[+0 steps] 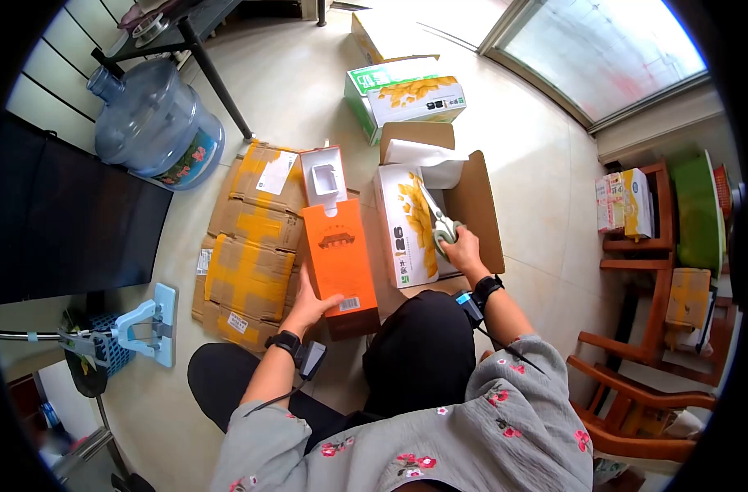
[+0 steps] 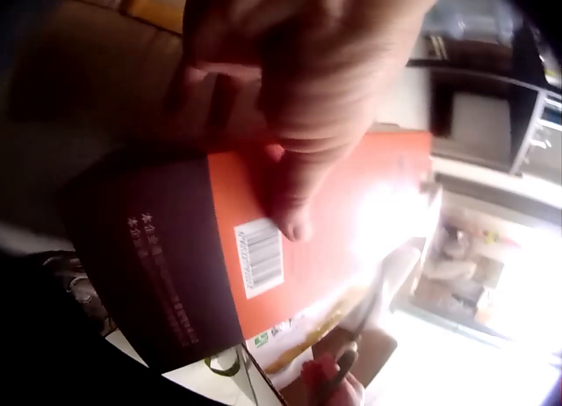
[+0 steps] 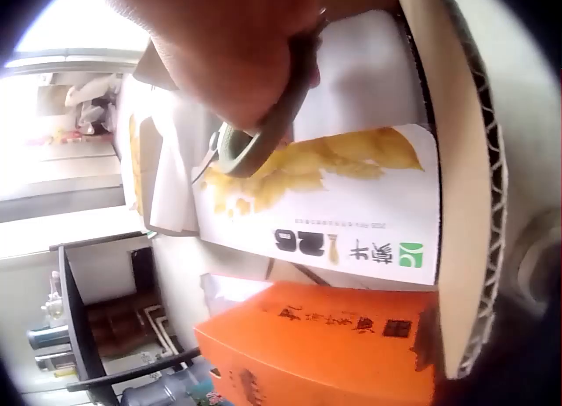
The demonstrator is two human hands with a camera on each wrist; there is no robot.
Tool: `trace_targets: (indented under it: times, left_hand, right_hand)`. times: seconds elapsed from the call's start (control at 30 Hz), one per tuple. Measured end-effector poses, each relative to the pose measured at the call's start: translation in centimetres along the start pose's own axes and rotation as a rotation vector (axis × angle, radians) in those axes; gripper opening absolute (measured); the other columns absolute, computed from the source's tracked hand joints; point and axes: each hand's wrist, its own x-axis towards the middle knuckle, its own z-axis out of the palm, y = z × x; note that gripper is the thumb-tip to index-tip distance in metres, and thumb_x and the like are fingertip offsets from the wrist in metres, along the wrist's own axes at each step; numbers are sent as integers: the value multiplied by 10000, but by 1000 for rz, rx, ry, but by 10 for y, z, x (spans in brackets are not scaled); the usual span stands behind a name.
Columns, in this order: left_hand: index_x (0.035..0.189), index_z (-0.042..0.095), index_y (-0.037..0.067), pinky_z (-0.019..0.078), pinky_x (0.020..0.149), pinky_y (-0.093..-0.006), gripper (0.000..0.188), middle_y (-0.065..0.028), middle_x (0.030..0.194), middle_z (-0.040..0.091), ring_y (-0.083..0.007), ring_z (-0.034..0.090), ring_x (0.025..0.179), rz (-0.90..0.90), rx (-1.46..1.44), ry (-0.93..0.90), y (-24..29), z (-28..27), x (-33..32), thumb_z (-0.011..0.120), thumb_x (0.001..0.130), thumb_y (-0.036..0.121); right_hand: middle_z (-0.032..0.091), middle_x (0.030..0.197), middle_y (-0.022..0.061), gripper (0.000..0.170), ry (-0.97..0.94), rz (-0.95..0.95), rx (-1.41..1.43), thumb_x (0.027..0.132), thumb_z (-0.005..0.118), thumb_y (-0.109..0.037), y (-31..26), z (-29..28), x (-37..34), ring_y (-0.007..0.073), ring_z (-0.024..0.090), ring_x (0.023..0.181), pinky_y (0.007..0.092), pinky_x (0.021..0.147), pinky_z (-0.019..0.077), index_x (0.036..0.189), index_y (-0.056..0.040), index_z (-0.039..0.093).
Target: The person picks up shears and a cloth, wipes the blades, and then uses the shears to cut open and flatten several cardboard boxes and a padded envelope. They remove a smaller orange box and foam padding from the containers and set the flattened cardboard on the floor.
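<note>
My left hand (image 1: 310,305) grips the lower end of a tall orange box (image 1: 338,250), thumb on its front beside the barcode. The box's top flap stands up, with a white insert (image 1: 325,182) showing inside it. In my right hand (image 1: 462,248) is a pair of scissors (image 1: 443,225) with grey-green handles. Their blades point up and away, over an open white carton (image 1: 404,258) with yellow print and brown inner flaps. The right wrist view shows the fingers around a scissor handle (image 3: 255,151), just above the carton's printed side.
Flattened brown cardboard (image 1: 251,246) with yellow tape lies to the left. Beyond the open carton stands another printed carton (image 1: 415,97). A large water bottle (image 1: 156,123) is at the far left, a light-blue mop head (image 1: 165,324) at lower left, wooden chairs (image 1: 636,394) on the right.
</note>
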Motion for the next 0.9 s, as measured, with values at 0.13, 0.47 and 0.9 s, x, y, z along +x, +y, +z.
trace_targets:
  times: [0.13,0.47,0.9]
  left_hand:
    - [1489,17,189,231,1111,-496,1245,-246,1466,105,-431,148,1368,246,284,146,42,-6,45,843,558,236]
    - [1077,562,99,433,927,-406,593,-100,1142,578,-342,542,1050,99,787,-39,97,0,125,853,597,292]
    - [866,588,110,362,1013,-449,199,-62,756,494,-249,571,829,623,729,-186,143,-48,-71,696,704,67]
  right_hand:
    - [638,814,249,367,-145,-26,-86,701,733,-291,9,4,-23,390,630,779,436,725,502,832,35,628]
    - [657,897,196,434,-83,173,-123,678,733,-287,31,-13,-36,345,636,868,416,775,494,976,0,600]
    - [631,940,185,517,370,352,-152,767,734,-334,43,-94,8,375,614,842,444,758,481,1070,-4,476]
